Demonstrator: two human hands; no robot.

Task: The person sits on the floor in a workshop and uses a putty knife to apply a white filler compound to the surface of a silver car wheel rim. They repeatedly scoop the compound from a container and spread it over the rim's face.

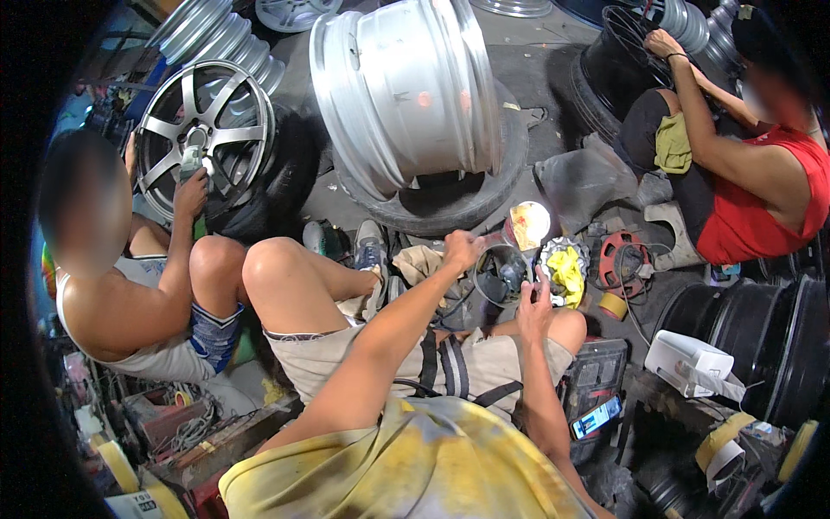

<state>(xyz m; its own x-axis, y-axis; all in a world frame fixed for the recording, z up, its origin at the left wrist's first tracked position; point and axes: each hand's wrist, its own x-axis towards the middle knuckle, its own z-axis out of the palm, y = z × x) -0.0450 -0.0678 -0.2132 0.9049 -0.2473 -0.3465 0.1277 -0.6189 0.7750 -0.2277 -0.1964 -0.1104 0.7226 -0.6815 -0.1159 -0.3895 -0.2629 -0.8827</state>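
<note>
A clear, round-mouthed plastic tub with dark contents [477, 278] sits between the person's hands, just above the lap. The left hand [464, 251] has its fingers curled together at the tub's upper left edge; whether they pinch the rim or something else cannot be told. The right hand [535, 304] is at the tub's right side, thumb and forefinger pointing up and apart; whether they grip the wall is unclear.

A white round container with reddish-orange stains inside [529, 227] stands close beyond the tub, limiting room there. Just right of it, crumpled yellow material [567, 273] lies on a silvery round piece with a scalloped edge [581, 253]. A crumpled beige cloth [418, 262] lies left of the left hand, and a red plastic reel [621, 262] farther right. Ahead, a large silver metal wheel barrel [406, 95] resting on a black rubber tyre [510, 177] blocks the floor.
</note>
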